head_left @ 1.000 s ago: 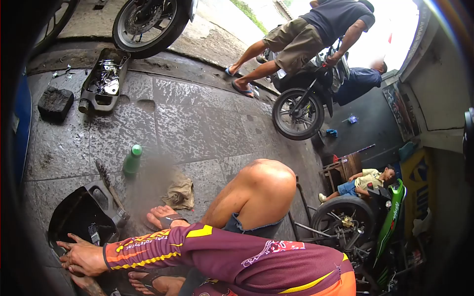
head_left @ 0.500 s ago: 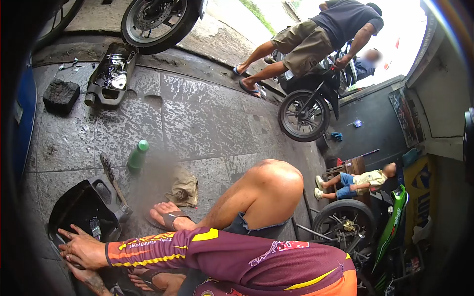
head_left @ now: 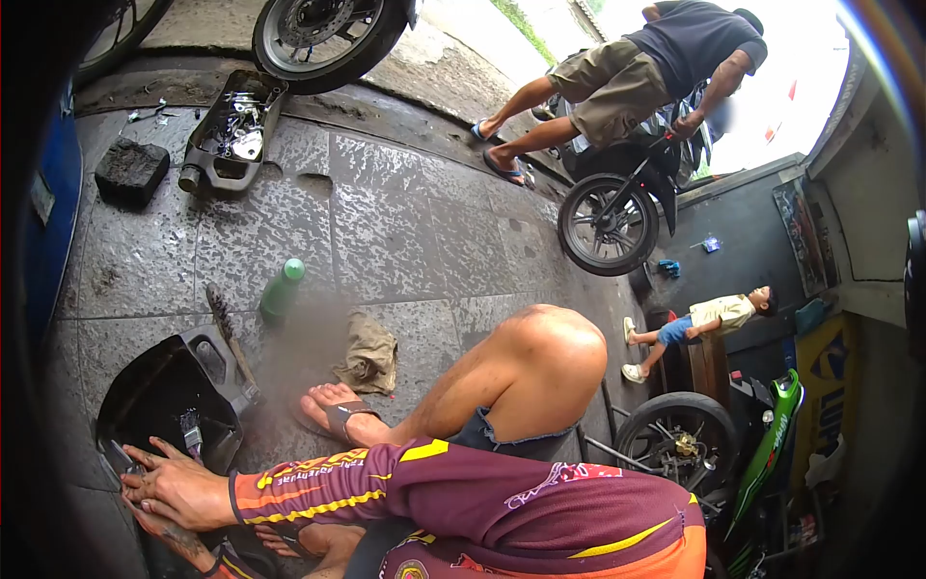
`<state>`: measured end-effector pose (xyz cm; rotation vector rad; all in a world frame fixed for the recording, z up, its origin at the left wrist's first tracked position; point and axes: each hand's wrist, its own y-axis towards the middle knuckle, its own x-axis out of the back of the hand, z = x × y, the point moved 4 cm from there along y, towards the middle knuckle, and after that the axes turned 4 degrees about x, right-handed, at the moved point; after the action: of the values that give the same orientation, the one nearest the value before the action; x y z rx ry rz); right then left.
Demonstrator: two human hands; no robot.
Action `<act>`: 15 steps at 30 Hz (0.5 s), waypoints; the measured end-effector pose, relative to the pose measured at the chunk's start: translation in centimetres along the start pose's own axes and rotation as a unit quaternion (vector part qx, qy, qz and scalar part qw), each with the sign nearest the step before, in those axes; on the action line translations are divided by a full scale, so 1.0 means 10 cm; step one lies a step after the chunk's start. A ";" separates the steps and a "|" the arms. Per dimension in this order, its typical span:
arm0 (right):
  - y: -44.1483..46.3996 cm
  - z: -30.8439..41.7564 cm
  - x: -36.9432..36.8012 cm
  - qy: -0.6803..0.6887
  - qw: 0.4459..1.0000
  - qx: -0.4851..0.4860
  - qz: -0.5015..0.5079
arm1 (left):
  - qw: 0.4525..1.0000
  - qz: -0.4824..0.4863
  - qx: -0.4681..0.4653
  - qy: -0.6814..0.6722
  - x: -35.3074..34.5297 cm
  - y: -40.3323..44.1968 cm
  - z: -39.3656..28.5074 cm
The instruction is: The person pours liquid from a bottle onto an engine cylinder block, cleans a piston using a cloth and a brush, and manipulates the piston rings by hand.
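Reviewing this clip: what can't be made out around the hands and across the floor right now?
Head view:
- Anything under the left hand: it covers much of the right hand.
- Base of the green bottle: lost in a blurry smear.
- Top of the upper wheel: cut off by the picture's edge.
- Metal parts: too small to identify.

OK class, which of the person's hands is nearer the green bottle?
The right. The right hand is on the green bottle's side; the left hand, just beyond the right, is farther away.
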<state>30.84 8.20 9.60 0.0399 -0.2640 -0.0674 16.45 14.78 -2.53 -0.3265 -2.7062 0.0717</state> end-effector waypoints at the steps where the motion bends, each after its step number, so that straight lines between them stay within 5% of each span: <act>1: 0.04 -0.03 0.04 0.000 1.000 -0.002 0.000 | 1.000 -0.002 0.003 0.000 0.02 -0.01 0.02; 9: 0.07 -0.09 0.00 -0.016 1.000 -0.014 -0.011 | 0.997 -0.008 0.059 -0.049 0.18 0.18 0.18; 12: 0.24 -0.08 0.17 -0.020 0.998 -0.060 0.025 | 0.969 -0.053 -0.109 0.216 0.18 0.15 0.00; 15: 0.16 -0.07 0.10 -0.005 0.999 -0.038 -0.001 | 0.986 -0.054 -0.124 0.093 0.21 0.21 0.05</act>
<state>32.08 9.79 9.29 -0.0358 -0.2711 -0.0792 14.82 17.29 -2.31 -0.2439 -2.5425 -0.3125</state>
